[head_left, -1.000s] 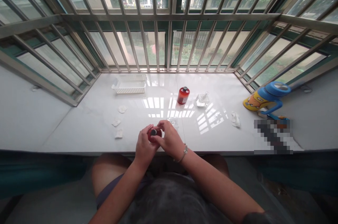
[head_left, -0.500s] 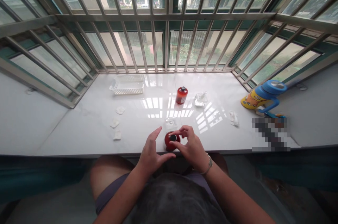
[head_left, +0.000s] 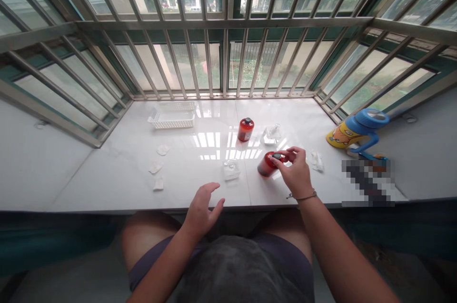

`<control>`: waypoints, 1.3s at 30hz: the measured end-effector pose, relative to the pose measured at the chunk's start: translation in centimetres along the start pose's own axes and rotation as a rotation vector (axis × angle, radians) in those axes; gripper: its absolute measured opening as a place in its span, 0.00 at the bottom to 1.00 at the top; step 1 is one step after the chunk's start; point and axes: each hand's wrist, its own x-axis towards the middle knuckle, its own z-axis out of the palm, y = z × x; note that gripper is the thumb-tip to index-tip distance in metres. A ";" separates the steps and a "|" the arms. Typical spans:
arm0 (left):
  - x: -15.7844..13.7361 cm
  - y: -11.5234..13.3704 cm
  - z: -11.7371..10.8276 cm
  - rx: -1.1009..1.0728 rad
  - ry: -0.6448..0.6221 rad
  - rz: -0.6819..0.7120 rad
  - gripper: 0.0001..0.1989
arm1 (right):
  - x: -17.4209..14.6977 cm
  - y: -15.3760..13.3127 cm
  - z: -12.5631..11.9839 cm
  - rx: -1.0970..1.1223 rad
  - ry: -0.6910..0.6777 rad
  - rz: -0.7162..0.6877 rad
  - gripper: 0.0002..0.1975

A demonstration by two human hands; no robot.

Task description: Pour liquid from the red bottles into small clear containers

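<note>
My right hand (head_left: pixel 295 170) pinches a red bottle with a black cap (head_left: pixel 267 166) near its top, and the bottle leans over the right half of the white counter. I cannot tell whether its base touches the surface. Fingers apart and holding nothing, my left hand (head_left: pixel 204 208) hovers at the counter's front edge. Just beyond it lies a small clear glass container (head_left: pixel 231 170). A second red bottle (head_left: pixel 246 130) with a black cap stands upright farther back. Beside that one is another clear glass container (head_left: pixel 272 134) with a knobbed top.
A white perforated basket (head_left: pixel 172 117) is at the back left. Several crumpled white tissues (head_left: pixel 154 167) lie on the left, another tissue (head_left: pixel 317 162) on the right. A blue and yellow drinking bottle (head_left: pixel 357 129) stands far right, near a blurred-out item (head_left: pixel 367 183). Metal window bars (head_left: pixel 224 60) enclose the counter.
My right hand has carried the red bottle from the front edge, away to the right. My left hand has drawn back slightly, leaving the near glass container in full sight.
</note>
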 end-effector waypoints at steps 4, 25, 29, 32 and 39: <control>-0.1 0.1 0.2 -0.006 -0.021 -0.005 0.19 | 3.2 -0.2 2.9 0.028 0.032 -0.038 0.32; 3.5 -1.3 5.7 0.117 -0.193 0.005 0.35 | 5.8 8.0 -2.9 -0.471 0.119 -0.021 0.18; 4.1 -1.2 6.9 0.127 -0.231 -0.019 0.37 | 5.2 12.4 -6.2 -0.624 0.168 0.183 0.25; 4.3 -1.3 7.3 0.147 -0.246 -0.018 0.37 | 4.7 14.7 -7.3 -0.676 0.138 0.285 0.25; 4.5 -1.4 6.9 0.193 -0.290 -0.006 0.39 | 4.6 15.7 -8.1 -0.654 0.092 0.329 0.17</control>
